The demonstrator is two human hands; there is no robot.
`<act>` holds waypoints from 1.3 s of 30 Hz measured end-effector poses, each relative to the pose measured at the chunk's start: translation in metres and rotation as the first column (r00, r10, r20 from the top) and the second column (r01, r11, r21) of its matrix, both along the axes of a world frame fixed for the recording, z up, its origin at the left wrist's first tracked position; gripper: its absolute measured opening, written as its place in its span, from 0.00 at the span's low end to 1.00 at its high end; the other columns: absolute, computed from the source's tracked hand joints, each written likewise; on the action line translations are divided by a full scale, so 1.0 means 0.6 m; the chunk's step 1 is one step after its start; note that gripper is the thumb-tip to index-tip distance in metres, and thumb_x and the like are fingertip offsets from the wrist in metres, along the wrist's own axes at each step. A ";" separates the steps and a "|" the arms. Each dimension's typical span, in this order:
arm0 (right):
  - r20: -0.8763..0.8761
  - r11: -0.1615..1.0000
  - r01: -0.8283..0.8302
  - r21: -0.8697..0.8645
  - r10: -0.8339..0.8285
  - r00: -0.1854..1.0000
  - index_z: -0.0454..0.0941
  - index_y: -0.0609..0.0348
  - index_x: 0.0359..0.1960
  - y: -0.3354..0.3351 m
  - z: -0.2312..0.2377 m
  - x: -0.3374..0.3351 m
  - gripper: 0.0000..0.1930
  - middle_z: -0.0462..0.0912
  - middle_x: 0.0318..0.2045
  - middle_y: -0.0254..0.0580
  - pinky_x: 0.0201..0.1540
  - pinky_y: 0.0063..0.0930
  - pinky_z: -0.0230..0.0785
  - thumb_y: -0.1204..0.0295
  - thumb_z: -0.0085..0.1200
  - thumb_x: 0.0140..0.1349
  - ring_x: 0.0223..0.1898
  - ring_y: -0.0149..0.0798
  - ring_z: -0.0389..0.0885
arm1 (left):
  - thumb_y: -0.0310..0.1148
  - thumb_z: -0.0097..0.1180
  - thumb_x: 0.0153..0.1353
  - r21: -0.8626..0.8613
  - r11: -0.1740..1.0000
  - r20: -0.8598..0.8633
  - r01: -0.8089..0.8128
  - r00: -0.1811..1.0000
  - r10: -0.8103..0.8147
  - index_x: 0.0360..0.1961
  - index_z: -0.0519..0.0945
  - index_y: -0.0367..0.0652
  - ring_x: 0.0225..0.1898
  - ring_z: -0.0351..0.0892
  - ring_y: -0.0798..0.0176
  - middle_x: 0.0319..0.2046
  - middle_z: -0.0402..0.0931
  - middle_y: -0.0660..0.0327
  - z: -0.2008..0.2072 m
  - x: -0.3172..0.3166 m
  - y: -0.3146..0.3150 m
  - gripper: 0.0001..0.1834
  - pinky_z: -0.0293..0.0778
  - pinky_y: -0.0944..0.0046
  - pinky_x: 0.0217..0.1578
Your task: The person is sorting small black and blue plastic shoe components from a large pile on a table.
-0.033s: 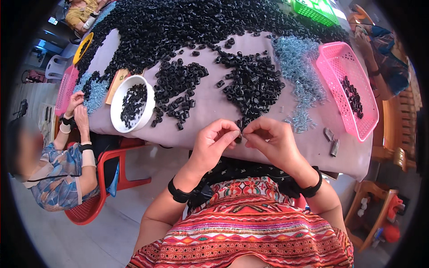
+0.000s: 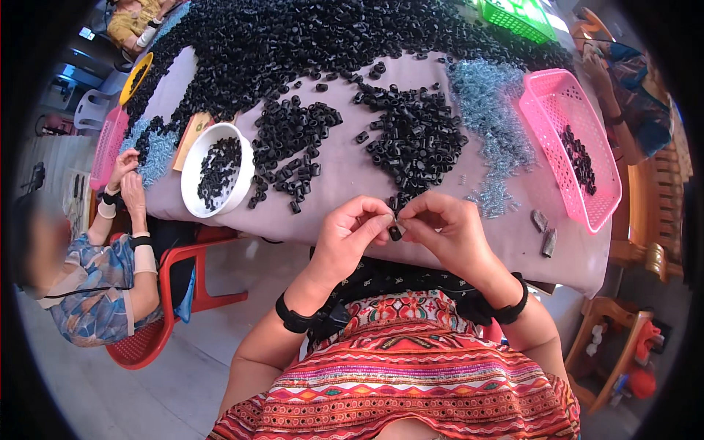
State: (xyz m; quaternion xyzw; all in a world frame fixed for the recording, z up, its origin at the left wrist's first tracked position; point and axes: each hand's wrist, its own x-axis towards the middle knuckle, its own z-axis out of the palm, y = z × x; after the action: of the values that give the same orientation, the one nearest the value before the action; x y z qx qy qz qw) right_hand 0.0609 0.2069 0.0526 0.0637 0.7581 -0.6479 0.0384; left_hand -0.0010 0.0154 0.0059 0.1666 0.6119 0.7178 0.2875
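Near the table's front edge, my left hand (image 2: 355,231) is closed in a pinch on a small black plastic cap (image 2: 395,233), which pokes out beyond the fingertips. Right beside it, the thumb and forefinger of my right hand (image 2: 447,229) are pinched together near the cap's upper end; whatever lies between them is too small to make out. Just beyond both hands spreads a heap of similar black caps (image 2: 414,136). A second, looser heap of caps (image 2: 293,136) lies farther left. To the right runs a strip of small shiny bluish coil-like pieces (image 2: 495,125).
A white bowl (image 2: 188,172) with black pieces stands left, a pink basket (image 2: 543,139) right, with two dark grey pieces (image 2: 548,243) near it. Farther back are a large black pile (image 2: 293,44) and a green basket (image 2: 524,22). A co-worker's hands (image 2: 132,187) work at left.
The black cap at my fingertips has tilted and shows more clearly below them. Both hands stay almost in the same place.
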 end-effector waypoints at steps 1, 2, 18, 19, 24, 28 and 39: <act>0.004 1.000 -0.002 0.000 0.002 1.000 0.81 0.65 0.38 0.000 -0.001 0.000 0.03 0.84 0.31 0.39 0.36 0.22 0.78 0.81 0.58 0.63 0.33 0.29 0.87 | 0.27 0.55 0.70 0.026 0.999 0.069 -0.032 0.997 0.031 0.45 0.80 0.36 0.35 0.81 0.72 0.39 0.82 0.61 0.000 0.000 0.002 0.07 0.77 0.72 0.38; -0.009 1.000 0.006 0.010 -0.006 1.000 0.80 0.66 0.38 0.000 -0.003 0.000 0.04 0.84 0.32 0.39 0.36 0.22 0.78 0.81 0.58 0.62 0.33 0.29 0.87 | 0.27 0.56 0.69 0.049 0.997 0.138 -0.067 0.989 0.059 0.45 0.80 0.36 0.34 0.81 0.72 0.38 0.82 0.62 0.000 0.001 0.003 0.07 0.76 0.73 0.38; -0.105 0.976 -0.025 0.215 0.048 0.993 0.80 0.67 0.38 0.029 -0.011 0.016 0.04 0.84 0.34 0.37 0.39 0.21 0.77 0.83 0.58 0.62 0.36 0.28 0.85 | 0.25 0.66 0.55 -0.550 0.825 -0.610 -0.130 0.737 -0.291 0.42 0.80 0.40 0.27 0.74 0.61 0.35 0.75 0.58 0.035 0.005 -0.024 0.13 0.72 0.63 0.31; -0.136 0.970 -0.037 0.241 0.071 0.988 0.81 0.68 0.38 0.027 -0.010 0.017 0.04 0.84 0.33 0.38 0.39 0.21 0.77 0.83 0.59 0.62 0.35 0.27 0.84 | 0.25 0.65 0.55 -0.549 0.825 -0.625 -0.133 0.721 -0.299 0.41 0.80 0.40 0.27 0.74 0.60 0.35 0.75 0.58 0.034 0.004 -0.023 0.12 0.72 0.62 0.31; -0.124 0.970 -0.057 0.236 0.088 0.988 0.82 0.66 0.38 0.022 -0.010 0.022 0.05 0.83 0.33 0.38 0.37 0.22 0.76 0.83 0.60 0.60 0.33 0.27 0.83 | 0.22 0.64 0.58 -0.515 0.856 -0.494 -0.029 0.827 -0.269 0.42 0.79 0.37 0.29 0.75 0.67 0.33 0.75 0.62 0.039 0.000 -0.026 0.11 0.72 0.66 0.32; -0.125 0.992 -0.055 0.116 0.069 0.990 0.81 0.63 0.40 0.013 -0.010 0.024 0.07 0.84 0.33 0.43 0.36 0.28 0.76 0.81 0.59 0.60 0.34 0.37 0.84 | 0.21 0.62 0.61 -0.356 0.934 -0.264 0.032 0.955 -0.133 0.44 0.78 0.36 0.35 0.75 0.77 0.35 0.77 0.66 0.039 0.014 -0.017 0.10 0.73 0.73 0.36; 0.178 0.971 -0.237 -0.021 0.237 0.955 0.78 0.65 0.38 0.020 -0.010 0.031 0.08 0.83 0.28 0.36 0.33 0.24 0.75 0.79 0.63 0.59 0.30 0.28 0.82 | 0.20 0.64 0.57 -0.347 0.919 -0.278 0.188 0.915 -0.292 0.38 0.80 0.36 0.34 0.81 0.68 0.35 0.81 0.61 0.038 0.016 -0.010 0.08 0.76 0.68 0.37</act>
State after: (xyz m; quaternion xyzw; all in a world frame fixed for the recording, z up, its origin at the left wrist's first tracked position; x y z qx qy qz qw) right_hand 0.0794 0.2188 0.0467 0.0305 0.7539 -0.6300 0.1840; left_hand 0.0084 0.0094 0.0284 0.3093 0.7312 0.5329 0.2926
